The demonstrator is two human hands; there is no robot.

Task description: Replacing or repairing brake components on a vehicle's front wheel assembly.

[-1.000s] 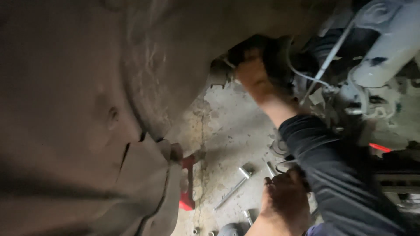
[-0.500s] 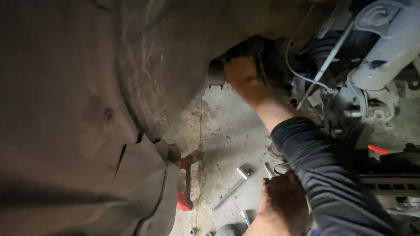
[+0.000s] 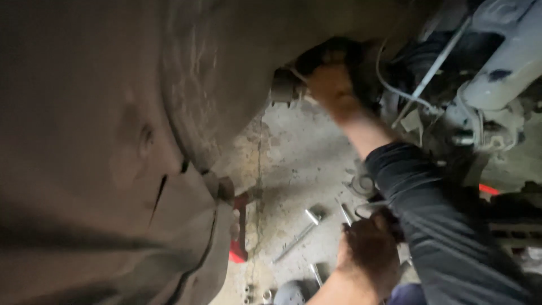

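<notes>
the small grey metal bracket [image 3: 284,90] sits up in the wheel well beside the dirty brown liner [image 3: 141,113]. the right hand [image 3: 333,85] reaches to it, blurred, so its grip is unclear. the left hand [image 3: 370,251] rests low near a silver ratchet extension [image 3: 299,234] on the concrete floor [image 3: 293,152], fingers curled, contents hidden. grey hoses [image 3: 412,90] crowd the reach.

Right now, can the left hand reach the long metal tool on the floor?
Probably yes: the left hand is low beside the long metal tool, with only bare floor between them.
</notes>
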